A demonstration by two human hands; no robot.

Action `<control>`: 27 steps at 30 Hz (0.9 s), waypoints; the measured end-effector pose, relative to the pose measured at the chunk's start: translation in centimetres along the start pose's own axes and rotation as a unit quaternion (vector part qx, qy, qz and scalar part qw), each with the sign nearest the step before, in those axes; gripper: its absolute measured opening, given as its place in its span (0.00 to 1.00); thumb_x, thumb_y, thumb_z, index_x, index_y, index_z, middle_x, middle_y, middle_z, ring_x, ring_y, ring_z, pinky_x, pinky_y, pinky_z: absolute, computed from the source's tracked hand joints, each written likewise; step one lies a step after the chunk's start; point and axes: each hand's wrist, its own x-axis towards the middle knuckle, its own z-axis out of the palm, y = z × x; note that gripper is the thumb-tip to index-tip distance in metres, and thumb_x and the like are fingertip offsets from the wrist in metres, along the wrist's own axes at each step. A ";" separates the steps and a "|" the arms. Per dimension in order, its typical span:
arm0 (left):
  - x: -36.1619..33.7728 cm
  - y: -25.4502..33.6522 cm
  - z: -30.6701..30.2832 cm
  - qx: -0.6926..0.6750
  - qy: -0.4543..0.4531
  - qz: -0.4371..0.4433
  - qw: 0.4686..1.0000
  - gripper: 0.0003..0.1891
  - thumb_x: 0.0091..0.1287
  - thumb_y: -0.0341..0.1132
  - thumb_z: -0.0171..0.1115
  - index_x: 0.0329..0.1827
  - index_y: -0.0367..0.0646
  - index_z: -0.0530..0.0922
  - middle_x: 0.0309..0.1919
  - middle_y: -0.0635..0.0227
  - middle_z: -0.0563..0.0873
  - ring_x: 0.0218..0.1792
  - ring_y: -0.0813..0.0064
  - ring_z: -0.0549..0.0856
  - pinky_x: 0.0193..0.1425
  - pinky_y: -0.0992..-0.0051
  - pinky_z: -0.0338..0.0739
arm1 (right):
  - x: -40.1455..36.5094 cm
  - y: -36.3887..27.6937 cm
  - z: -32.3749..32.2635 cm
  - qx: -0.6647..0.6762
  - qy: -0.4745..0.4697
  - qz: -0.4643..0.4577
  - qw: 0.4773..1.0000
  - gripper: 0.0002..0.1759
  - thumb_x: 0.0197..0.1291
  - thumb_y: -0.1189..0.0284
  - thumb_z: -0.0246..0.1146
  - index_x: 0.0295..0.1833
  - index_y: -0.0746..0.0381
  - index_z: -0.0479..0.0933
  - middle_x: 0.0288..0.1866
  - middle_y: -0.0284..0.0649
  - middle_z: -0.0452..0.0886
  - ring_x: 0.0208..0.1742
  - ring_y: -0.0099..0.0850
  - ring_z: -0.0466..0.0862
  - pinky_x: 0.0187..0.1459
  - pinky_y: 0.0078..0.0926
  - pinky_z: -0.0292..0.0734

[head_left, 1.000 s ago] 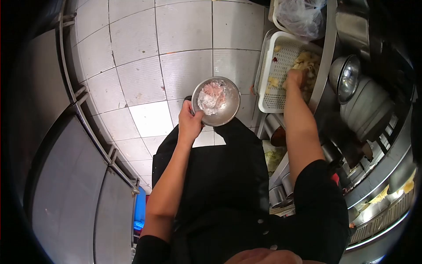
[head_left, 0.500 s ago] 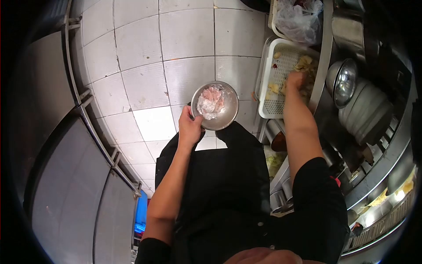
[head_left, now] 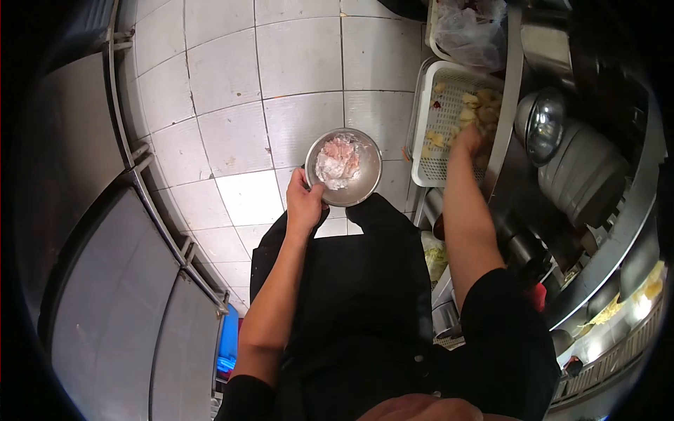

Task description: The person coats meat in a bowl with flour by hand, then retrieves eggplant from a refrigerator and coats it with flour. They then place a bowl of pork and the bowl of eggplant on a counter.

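Observation:
A metal bowl [head_left: 368, 179] is gripped at its lower left rim by my left hand [head_left: 303, 203], thumb over the edge and fingers wrapped below. Pale pink raw meat with a white, powdery coating [head_left: 338, 162] lies inside, toward the bowl's left. On the right, my right hand [head_left: 472, 140] reaches down into a white plastic basket [head_left: 419, 158]. It is among pale yellow slices [head_left: 486, 112] that look like potato. The fingers of that hand are hidden, so what they hold does not show.
Beyond the basket sits a clear plastic bag [head_left: 469, 35] in another container. Stacked metal bowls [head_left: 583, 168] stand on the metal shelf at right. Steel cabinet doors with a rail [head_left: 158, 217] line the left. Pale floor tiles [head_left: 298, 59] lie between.
My right hand has shifted slightly toward me within the basket, and the yellow slices around it have moved. The bowl and my left hand stay nearly in place.

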 end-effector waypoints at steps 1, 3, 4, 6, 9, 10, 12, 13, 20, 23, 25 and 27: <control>-0.3 0.3 0.1 0.001 0.013 0.008 1.000 0.06 0.65 0.23 0.58 0.41 0.40 0.71 0.29 0.67 0.81 0.21 0.79 0.81 0.21 0.78 0.77 | -0.4 0.2 -1.0 -0.016 -0.007 0.077 0.997 0.23 0.67 0.62 0.64 0.56 0.70 0.83 0.53 0.51 0.87 0.47 0.39 0.88 0.47 0.36 0.83; -0.8 0.7 0.5 0.002 0.024 0.019 1.000 0.06 0.64 0.24 0.61 0.39 0.40 0.71 0.25 0.68 0.80 0.20 0.80 0.79 0.20 0.76 0.75 | -1.3 1.6 -2.5 -0.028 -0.013 0.154 0.988 0.22 0.66 0.62 0.65 0.56 0.70 0.82 0.51 0.49 0.87 0.45 0.40 0.87 0.46 0.34 0.83; -0.8 0.7 0.5 0.007 0.018 0.020 1.000 0.06 0.65 0.25 0.61 0.39 0.40 0.71 0.25 0.67 0.80 0.20 0.79 0.80 0.20 0.76 0.75 | -2.1 3.5 -2.9 0.107 -0.045 0.214 0.970 0.20 0.66 0.63 0.65 0.55 0.67 0.81 0.48 0.46 0.86 0.42 0.38 0.85 0.43 0.32 0.82; -1.0 0.8 0.4 0.014 0.014 0.021 1.000 0.06 0.65 0.25 0.61 0.40 0.40 0.71 0.24 0.67 0.80 0.20 0.79 0.80 0.20 0.75 0.74 | -4.7 3.9 -4.5 0.240 -0.077 0.270 0.929 0.18 0.66 0.63 0.64 0.55 0.64 0.80 0.45 0.43 0.84 0.39 0.36 0.83 0.40 0.30 0.81; -1.5 1.1 1.2 0.069 0.019 0.025 0.997 0.06 0.64 0.26 0.62 0.40 0.38 0.73 0.24 0.64 0.80 0.21 0.74 0.80 0.25 0.68 0.76 | -10.1 1.5 -8.3 0.384 -0.117 0.309 0.862 0.14 0.67 0.65 0.64 0.53 0.61 0.78 0.40 0.36 0.81 0.31 0.30 0.77 0.31 0.27 0.76; -1.2 0.1 1.3 0.118 0.031 0.065 0.990 0.07 0.62 0.27 0.62 0.38 0.36 0.72 0.25 0.60 0.80 0.25 0.69 0.82 0.31 0.66 0.77 | -11.7 0.3 -10.0 0.384 -0.152 0.323 0.851 0.14 0.67 0.67 0.64 0.54 0.61 0.78 0.40 0.35 0.80 0.29 0.28 0.76 0.30 0.26 0.74; -2.0 0.6 1.9 0.175 0.014 0.077 0.981 0.08 0.60 0.28 0.63 0.37 0.36 0.72 0.27 0.54 0.81 0.27 0.63 0.82 0.35 0.63 0.77 | -15.5 -2.4 -14.0 0.394 -0.185 0.339 0.834 0.14 0.67 0.69 0.63 0.56 0.61 0.77 0.41 0.34 0.80 0.28 0.26 0.76 0.28 0.25 0.73; -3.8 2.9 2.6 0.232 0.010 0.132 0.964 0.10 0.59 0.29 0.63 0.37 0.38 0.70 0.26 0.53 0.81 0.28 0.56 0.83 0.38 0.59 0.78 | -17.7 -3.8 -16.4 0.391 -0.292 0.297 0.820 0.14 0.66 0.72 0.64 0.56 0.61 0.78 0.41 0.33 0.81 0.28 0.25 0.75 0.28 0.24 0.72; -15.9 13.1 5.9 0.196 -0.151 0.121 0.961 0.11 0.63 0.28 0.64 0.37 0.41 0.67 0.20 0.59 0.81 0.19 0.67 0.85 0.24 0.66 0.78 | -26.6 -12.7 -30.2 0.163 -0.304 -0.034 0.938 0.22 0.57 0.81 0.70 0.59 0.65 0.80 0.45 0.34 0.86 0.37 0.25 0.83 0.40 0.24 0.79; -22.4 17.6 5.7 0.188 -0.210 0.125 0.951 0.09 0.63 0.27 0.63 0.42 0.39 0.72 0.25 0.62 0.84 0.20 0.72 0.84 0.23 0.70 0.77 | -29.4 -19.2 -39.7 0.039 -0.283 -0.176 0.942 0.20 0.57 0.75 0.71 0.56 0.64 0.82 0.55 0.49 0.84 0.52 0.42 0.86 0.57 0.36 0.80; -27.3 20.3 5.8 0.169 -0.253 0.127 0.944 0.10 0.63 0.26 0.61 0.45 0.38 0.74 0.32 0.61 0.85 0.21 0.74 0.84 0.22 0.74 0.77 | -31.3 -21.2 -45.9 -0.081 -0.285 -0.232 0.927 0.20 0.56 0.71 0.72 0.56 0.61 0.84 0.64 0.57 0.79 0.57 0.52 0.85 0.62 0.44 0.79; -32.0 23.2 5.8 0.185 -0.296 0.122 0.929 0.13 0.62 0.26 0.61 0.50 0.37 0.75 0.37 0.61 0.86 0.26 0.75 0.85 0.21 0.75 0.77 | -32.5 -22.0 -51.9 -0.082 -0.263 -0.259 0.926 0.24 0.54 0.72 0.71 0.59 0.59 0.84 0.66 0.59 0.77 0.58 0.58 0.83 0.62 0.47 0.80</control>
